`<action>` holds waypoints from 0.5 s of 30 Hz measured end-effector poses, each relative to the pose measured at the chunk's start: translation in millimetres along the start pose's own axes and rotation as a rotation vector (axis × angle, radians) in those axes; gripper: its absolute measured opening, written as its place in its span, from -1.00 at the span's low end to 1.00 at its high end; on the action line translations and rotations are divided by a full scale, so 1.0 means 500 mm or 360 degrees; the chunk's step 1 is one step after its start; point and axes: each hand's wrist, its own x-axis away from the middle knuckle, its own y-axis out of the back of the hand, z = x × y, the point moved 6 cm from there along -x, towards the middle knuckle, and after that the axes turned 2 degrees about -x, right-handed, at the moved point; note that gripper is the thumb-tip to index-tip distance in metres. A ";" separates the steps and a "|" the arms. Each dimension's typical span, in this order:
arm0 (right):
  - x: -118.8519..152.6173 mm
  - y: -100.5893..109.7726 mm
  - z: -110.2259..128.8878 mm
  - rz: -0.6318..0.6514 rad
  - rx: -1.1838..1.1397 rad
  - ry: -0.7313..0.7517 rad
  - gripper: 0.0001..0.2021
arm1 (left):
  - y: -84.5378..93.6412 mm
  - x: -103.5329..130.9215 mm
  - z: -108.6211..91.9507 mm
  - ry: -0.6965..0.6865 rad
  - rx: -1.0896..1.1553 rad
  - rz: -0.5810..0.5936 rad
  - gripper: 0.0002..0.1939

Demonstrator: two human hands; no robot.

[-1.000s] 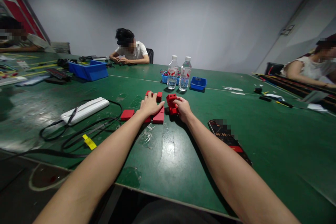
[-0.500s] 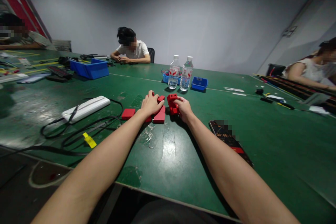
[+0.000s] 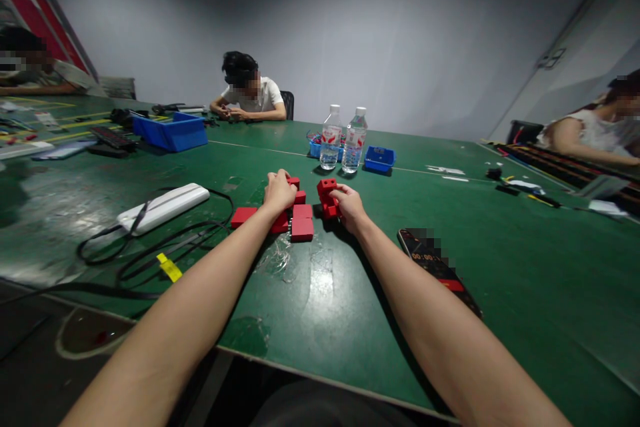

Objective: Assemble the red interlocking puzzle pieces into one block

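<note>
My right hand (image 3: 351, 207) is closed on a red block piece (image 3: 328, 191) with holes in its top face, held upright just off the loose blocks. It seems made of stacked parts. To the left, my left hand (image 3: 280, 192) has curled fingers at a small red block (image 3: 294, 182), which they partly hide. Under and beside that hand lie more red blocks, among them a flat pair (image 3: 302, 223) in front and a single red block (image 3: 243, 217) left of the wrist.
A white power strip (image 3: 165, 208) with looping black cable lies left. At right is a phone (image 3: 435, 267). Two water bottles (image 3: 329, 140) stand ahead, beside a small blue tray (image 3: 379, 159). A larger blue bin (image 3: 173, 131) sits farther left. Several people sit around the table.
My left hand has shifted left, its fingers drawing in, and uncovered more red blocks. The flat pair has slid slightly toward me. My right hand and its piece have hardly moved.
</note>
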 end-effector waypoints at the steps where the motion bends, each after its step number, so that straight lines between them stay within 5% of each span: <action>1: 0.000 0.000 0.000 0.0003 0.0000 0.0001 -0.75 | 0.001 -0.004 0.003 0.0019 0.0045 -0.0011 -0.72; 6: -0.003 0.001 -0.001 0.0006 0.0003 0.0024 -0.75 | 0.003 -0.017 0.021 0.0167 0.0722 -0.0239 -0.70; 10: -0.003 0.000 -0.004 0.0013 -0.0010 0.0000 -0.75 | -0.048 -0.016 0.033 0.0603 0.1586 0.0060 -0.59; 15: -0.001 -0.001 -0.002 0.0021 -0.0016 0.0014 -0.75 | -0.077 -0.005 0.011 0.0895 0.2212 0.0306 -0.61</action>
